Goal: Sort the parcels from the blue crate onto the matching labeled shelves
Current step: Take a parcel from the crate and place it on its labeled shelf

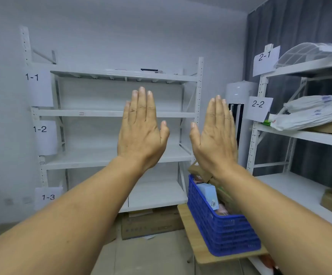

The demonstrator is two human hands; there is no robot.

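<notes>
Holding both arms forward, the person shows the backs of the left hand (141, 132) and the right hand (214, 135); both have straight fingers held together, and they hold nothing. The blue crate (226, 233) stands low on the right on a small wooden table (198, 249), partly hidden behind the right forearm. The parcels (221, 211) lie inside it, among them a light blue box (207, 192) and, at the far end, a brown cardboard parcel (197, 170). Behind the hands stands a white rack (117, 113) with paper labels 1-1 (32, 77), 1-2 (40, 129) and 1-3 (48, 197). A second rack (303, 133) on the right carries labels 2-1 (264, 56) and 2-2 (258, 104), with white bags (309, 114) beside the 2-2 label.
</notes>
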